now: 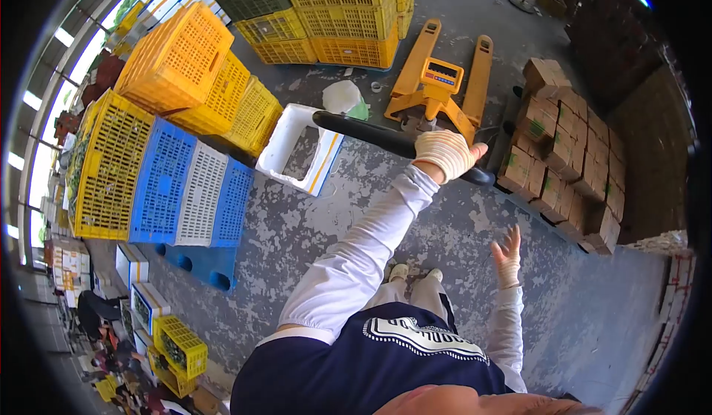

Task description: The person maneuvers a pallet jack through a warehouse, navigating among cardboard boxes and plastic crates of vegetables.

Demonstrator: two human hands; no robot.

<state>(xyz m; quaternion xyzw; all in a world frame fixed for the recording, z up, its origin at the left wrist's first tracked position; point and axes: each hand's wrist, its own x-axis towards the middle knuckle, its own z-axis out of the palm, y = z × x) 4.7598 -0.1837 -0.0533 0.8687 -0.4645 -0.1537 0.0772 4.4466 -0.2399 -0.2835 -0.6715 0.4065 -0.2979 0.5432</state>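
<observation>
My left hand (447, 155), in a pale ribbed knit glove with bare fingertips, is wrapped round the black handle bar (371, 131) of a pallet truck, its thumb lying to the right. Beyond the handle stands the orange pallet truck (475, 92) with a weighing display (442, 74) and two forks pointing away from me. My right hand (507, 256) is held out over the floor at my right side, below the cartons in view. Its fingers are apart and nothing is in them.
Stacked cartons (567, 148) stand to the right. On the left, yellow crates (111, 166) and blue crates (163, 181) rise above a blue pallet (194, 267). A white foam box (324, 164) sits on the floor nearby. More yellow crates (341, 22) stand ahead.
</observation>
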